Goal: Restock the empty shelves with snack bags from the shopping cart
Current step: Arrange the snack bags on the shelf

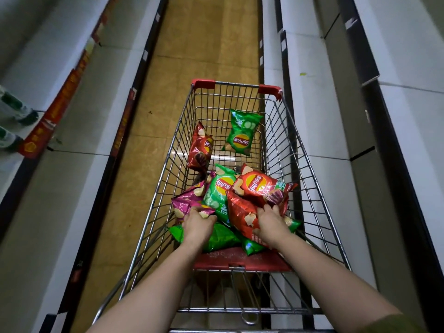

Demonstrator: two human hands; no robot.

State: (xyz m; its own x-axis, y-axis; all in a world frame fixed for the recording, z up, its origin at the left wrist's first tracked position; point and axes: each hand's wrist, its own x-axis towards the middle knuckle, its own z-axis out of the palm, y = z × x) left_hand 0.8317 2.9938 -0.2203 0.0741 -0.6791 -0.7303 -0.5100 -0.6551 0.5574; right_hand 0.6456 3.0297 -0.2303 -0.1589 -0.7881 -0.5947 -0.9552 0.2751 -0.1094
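Note:
A wire shopping cart point(310, 169) with red corners stands in the aisle below me, holding several chip bags. My left hand point(198, 224) grips a purple bag point(186, 203) at the cart's near left. My right hand point(271, 224) grips a red bag point(241, 212) lying under another red bag point(260, 186). Between them lies a green bag point(219, 191), and more green bags point(223, 236) sit beneath my hands. Farther off, a dark red bag point(200, 147) leans on the left wall and a green bag point(241, 133) lies alone.
White empty shelves point(319, 131) run along the right of the aisle, close to the cart. More shelves point(79, 111) with red price strips line the left, with bottles point(14, 109) at the far left. Brown tiled floor point(204, 44) stretches ahead.

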